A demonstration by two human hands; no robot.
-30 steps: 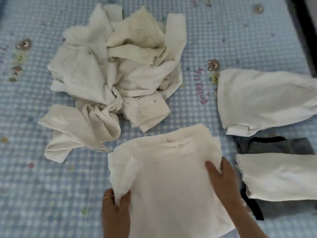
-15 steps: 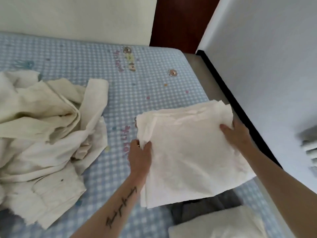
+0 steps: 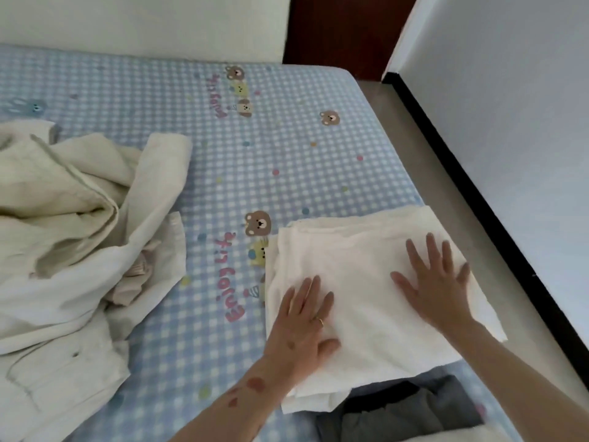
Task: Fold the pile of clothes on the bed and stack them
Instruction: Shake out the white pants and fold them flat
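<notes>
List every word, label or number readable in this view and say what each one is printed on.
"Enjoy Lif": pink lettering printed on the checked bedsheet, beside the brown bear, seen upside down from this side; whether more letters follow cannot be told.
A second pink print on the sheet near the far edge: too blurred to read.
No label or text shows on the folded white cloth or the unfolded pile.

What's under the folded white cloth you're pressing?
Another white layer shows under the folded white cloth along its left and near edges; a grey garment pokes out beneath. Anything else is covered.
</notes>
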